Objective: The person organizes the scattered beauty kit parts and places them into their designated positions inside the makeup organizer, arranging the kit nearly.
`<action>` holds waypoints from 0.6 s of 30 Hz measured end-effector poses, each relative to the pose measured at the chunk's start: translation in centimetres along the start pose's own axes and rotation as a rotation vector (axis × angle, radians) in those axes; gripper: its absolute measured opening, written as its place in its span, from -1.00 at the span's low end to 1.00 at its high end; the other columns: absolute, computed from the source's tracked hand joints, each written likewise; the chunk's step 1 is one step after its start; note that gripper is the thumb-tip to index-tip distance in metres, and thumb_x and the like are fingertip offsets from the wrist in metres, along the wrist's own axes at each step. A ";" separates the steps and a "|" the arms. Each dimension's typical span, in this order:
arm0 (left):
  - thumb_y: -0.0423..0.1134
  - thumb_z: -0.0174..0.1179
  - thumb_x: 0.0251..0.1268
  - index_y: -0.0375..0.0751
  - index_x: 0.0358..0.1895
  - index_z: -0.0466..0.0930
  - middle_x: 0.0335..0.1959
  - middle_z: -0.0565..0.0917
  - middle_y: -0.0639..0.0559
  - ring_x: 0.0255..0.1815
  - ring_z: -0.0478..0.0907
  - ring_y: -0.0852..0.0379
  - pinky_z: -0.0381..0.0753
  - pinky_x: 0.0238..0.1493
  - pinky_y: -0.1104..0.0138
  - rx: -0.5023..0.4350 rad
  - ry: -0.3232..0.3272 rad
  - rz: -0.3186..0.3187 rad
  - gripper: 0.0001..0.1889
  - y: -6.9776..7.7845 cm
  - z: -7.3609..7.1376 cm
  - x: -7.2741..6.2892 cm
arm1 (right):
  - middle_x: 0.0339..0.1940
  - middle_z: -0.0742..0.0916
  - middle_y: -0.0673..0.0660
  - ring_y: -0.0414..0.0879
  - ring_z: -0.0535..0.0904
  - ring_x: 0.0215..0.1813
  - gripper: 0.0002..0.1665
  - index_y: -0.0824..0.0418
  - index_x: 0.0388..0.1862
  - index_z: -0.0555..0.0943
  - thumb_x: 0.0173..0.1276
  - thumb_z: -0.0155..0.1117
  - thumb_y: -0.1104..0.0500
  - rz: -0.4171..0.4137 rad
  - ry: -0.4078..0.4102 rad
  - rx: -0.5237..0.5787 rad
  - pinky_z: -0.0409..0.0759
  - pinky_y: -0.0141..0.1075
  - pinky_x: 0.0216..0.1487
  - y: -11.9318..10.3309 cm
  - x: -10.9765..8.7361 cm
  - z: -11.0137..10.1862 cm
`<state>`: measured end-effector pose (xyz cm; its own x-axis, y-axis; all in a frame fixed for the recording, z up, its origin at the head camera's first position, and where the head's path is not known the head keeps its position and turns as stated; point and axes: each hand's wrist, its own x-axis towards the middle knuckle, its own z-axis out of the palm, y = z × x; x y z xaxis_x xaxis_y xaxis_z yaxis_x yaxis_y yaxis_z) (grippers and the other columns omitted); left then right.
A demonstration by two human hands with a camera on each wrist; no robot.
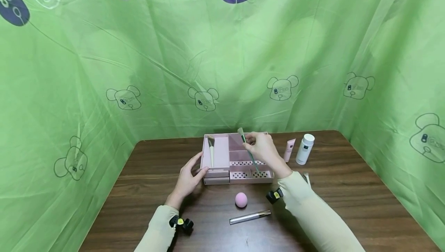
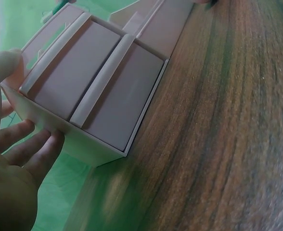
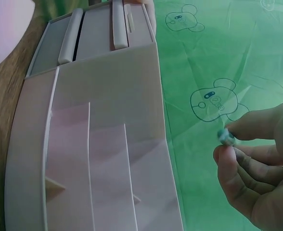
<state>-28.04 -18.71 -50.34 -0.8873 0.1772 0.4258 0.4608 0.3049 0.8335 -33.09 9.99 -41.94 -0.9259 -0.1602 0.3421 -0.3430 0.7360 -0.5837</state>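
Note:
A pink makeup organizer box stands on the table, with two drawers on its left and stepped compartments on its right. My left hand grips its left side, thumb at the top rim and fingers against the side wall. Above the stepped compartments, my right hand pinches a makeup brush with a green handle. The brush leans with bristles up and its handle end over the front right compartment. In the right wrist view, thumb and fingertips meet at the handle's end. Another makeup brush lies in the top left tray.
A pink ball-shaped sponge and a silver pen-like tube lie in front of the box. To the right stand a small pink tube and a white bottle. Another brush lies partly behind the right sleeve.

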 end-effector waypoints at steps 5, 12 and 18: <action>-0.30 0.28 0.30 -0.37 0.38 0.32 0.32 0.43 -0.37 0.26 0.45 -0.30 0.60 0.15 0.01 0.002 -0.001 0.000 -0.39 0.0 -0.1 0.0 | -0.37 0.79 -0.05 -0.15 0.70 -0.31 -0.70 0.16 -0.09 0.72 0.23 0.39 0.08 0.006 -0.008 0.002 0.66 -0.16 -0.10 -0.7 0.5 0.4; -0.29 0.28 0.30 -0.37 0.38 0.32 0.33 0.43 -0.36 0.26 0.45 -0.31 0.60 0.15 0.01 -0.005 0.005 0.006 -0.38 -0.1 0.0 0.1 | -0.33 0.80 -0.02 -0.11 0.72 -0.28 -0.70 0.19 -0.09 0.71 0.22 0.40 0.10 0.002 -0.005 0.011 0.67 -0.16 -0.07 -1.8 1.0 0.8; -0.29 0.29 0.30 -0.36 0.38 0.32 0.33 0.43 -0.34 0.27 0.44 -0.31 0.60 0.15 0.01 -0.003 0.012 0.006 -0.38 -0.3 0.0 0.0 | -0.33 0.80 0.01 -0.11 0.72 -0.29 -0.73 0.20 -0.15 0.71 0.21 0.41 0.11 -0.005 -0.001 0.029 0.71 -0.21 -0.13 -2.5 1.4 1.2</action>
<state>-28.17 -18.84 -50.59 -0.8849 0.1673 0.4346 0.4656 0.3013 0.8321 -33.71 7.14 -40.86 -0.9244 -0.1641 0.3442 -0.3517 0.7158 -0.6033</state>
